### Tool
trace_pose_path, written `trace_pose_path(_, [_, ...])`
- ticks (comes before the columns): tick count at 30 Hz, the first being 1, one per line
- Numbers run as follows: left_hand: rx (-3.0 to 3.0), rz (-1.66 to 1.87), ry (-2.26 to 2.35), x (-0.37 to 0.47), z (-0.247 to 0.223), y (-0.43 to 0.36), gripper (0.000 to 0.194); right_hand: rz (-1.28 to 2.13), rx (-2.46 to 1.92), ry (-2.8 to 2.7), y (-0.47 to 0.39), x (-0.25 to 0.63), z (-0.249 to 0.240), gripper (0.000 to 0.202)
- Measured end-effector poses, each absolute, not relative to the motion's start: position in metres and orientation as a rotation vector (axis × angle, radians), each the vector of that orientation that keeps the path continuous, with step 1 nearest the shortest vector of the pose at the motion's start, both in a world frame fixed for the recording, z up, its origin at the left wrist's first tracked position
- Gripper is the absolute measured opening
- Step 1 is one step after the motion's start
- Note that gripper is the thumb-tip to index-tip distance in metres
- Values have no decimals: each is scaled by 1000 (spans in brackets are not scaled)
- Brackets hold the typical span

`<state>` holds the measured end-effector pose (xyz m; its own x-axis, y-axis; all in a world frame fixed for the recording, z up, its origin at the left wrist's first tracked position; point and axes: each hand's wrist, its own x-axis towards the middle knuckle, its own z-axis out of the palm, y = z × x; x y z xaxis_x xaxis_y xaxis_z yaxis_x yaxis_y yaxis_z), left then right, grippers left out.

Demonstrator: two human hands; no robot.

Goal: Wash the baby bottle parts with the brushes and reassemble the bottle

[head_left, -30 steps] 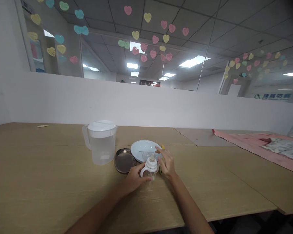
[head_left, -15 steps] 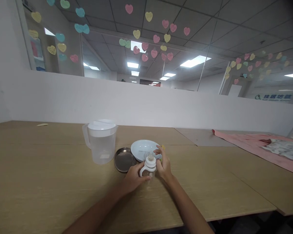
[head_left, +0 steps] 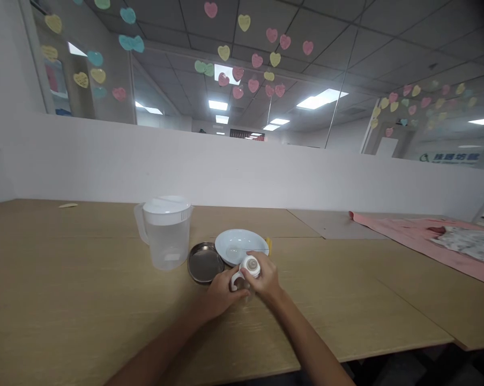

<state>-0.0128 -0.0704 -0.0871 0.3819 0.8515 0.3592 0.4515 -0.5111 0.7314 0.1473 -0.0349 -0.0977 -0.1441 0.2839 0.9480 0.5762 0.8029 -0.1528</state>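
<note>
A small clear baby bottle [head_left: 243, 284] with a white side handle stands between my hands near the middle of the table. My left hand [head_left: 221, 294] is wrapped round its body and handle from the left. From the right, the fingers of my right hand [head_left: 265, 273] grip the white collar [head_left: 251, 265] at the top, which holds a nipple. Just behind the bottle lies a white plate [head_left: 242, 241] with a clear dome-like piece [head_left: 233, 252] in it. Beside the plate, on the left, is a round metal dish [head_left: 205, 262].
A lidded clear pitcher [head_left: 168, 236] stands left of the metal dish. Something yellow [head_left: 269, 244] is at the plate's right edge. A pink cloth [head_left: 406, 230] with a patterned cloth [head_left: 467, 244] lies at the far right. A white wall [head_left: 233, 171] rises behind the table.
My right hand has come down and left onto the bottle's collar, and its fingers have closed round it. The bottle top now looks tilted more toward me. The view has shifted slightly.
</note>
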Motion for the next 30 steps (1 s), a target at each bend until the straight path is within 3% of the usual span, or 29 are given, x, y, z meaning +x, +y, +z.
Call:
trace_pose_path(11, [2145, 1006, 1038, -15, -91, -65, 60, -542, -653, -1413, -32, 146, -95, 37])
trace_pose_path(21, [2160, 963, 1087, -15, -92, -63, 58, -181, -822, -1220, -20, 152, -95, 30])
trace_pose_path(30, [2172, 963, 1100, -16, -91, -64, 60, 118, -928, -1016, -12, 159, -91, 49])
